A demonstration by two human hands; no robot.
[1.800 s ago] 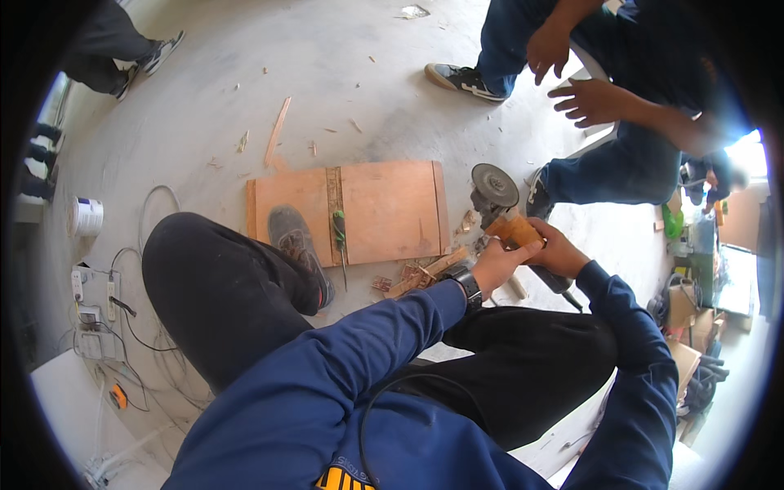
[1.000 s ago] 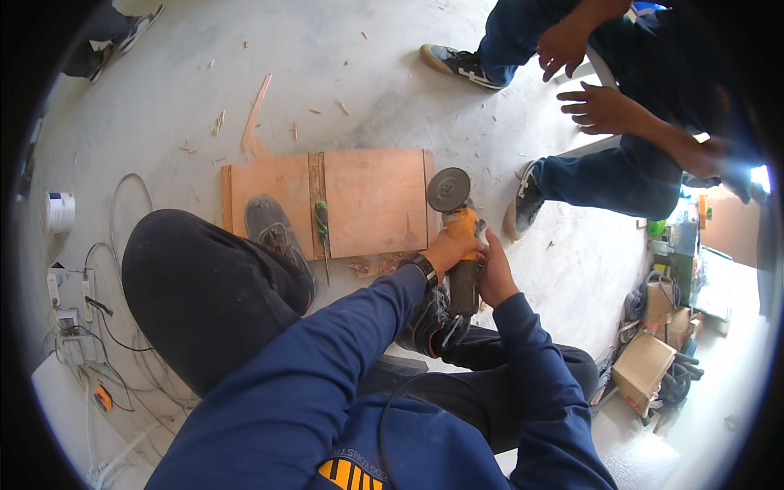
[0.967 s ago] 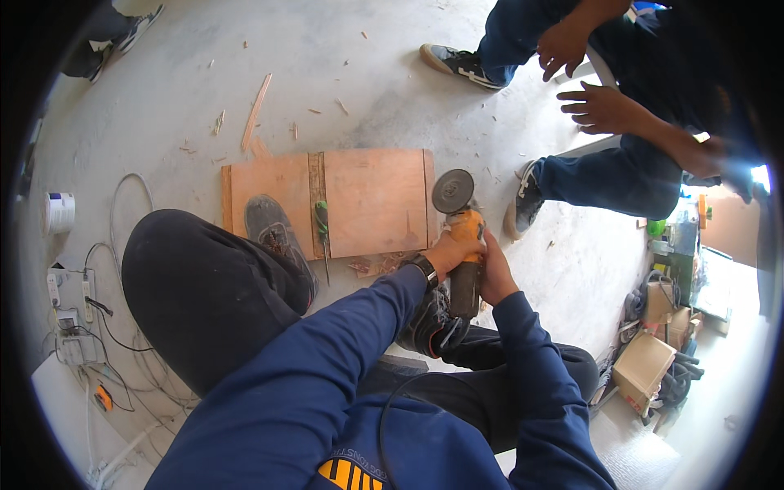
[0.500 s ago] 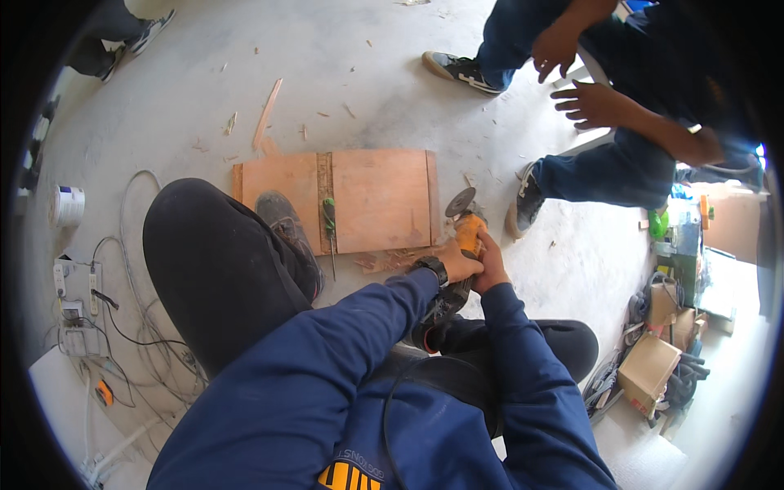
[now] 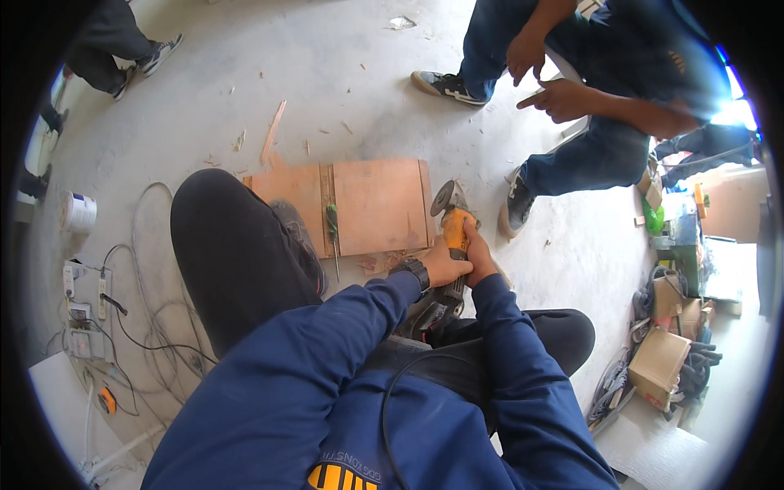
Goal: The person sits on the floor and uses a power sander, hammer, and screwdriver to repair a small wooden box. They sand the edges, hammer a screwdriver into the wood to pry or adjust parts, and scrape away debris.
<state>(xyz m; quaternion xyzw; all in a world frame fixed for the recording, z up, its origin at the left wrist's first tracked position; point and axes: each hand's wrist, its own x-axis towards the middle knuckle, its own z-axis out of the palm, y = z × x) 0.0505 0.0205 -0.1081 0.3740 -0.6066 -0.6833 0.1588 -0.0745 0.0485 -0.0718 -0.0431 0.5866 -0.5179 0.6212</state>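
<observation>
The fingers of the left hand point(image 5: 441, 263) close around the yellow-and-black angle grinder point(image 5: 455, 231), and those of the right hand point(image 5: 480, 255) wrap it from the other side, so both hands grip the one tool. The grinder sits in front of the person, over the floor, its disc point(image 5: 443, 198) pointing away from the body, just beside the right end of a flat wooden panel point(image 5: 382, 204). Across a darker strip in that panel lies a screwdriver point(image 5: 331, 219) with a green handle, its shaft reaching past the near edge. The person's left shoe point(image 5: 296, 237) overlaps the panel's left part, and wood scraps point(image 5: 380, 261) lie by its near edge. Farther left, a white bucket point(image 5: 79, 212) stands on the floor; what it holds cannot be made out. Nearer, cables run about a grey socket box point(image 5: 84, 333). Well to the right, an opened-out cardboard box point(image 5: 658, 363) stands tilted among dark tubes, its contents hidden, with a smaller cardboard box point(image 5: 667, 296) behind it and a bright green bag point(image 5: 653, 216) farther back. Beyond the grinder, a co-worker point(image 5: 604, 155) sits with both hands held out, one finger extended.
</observation>
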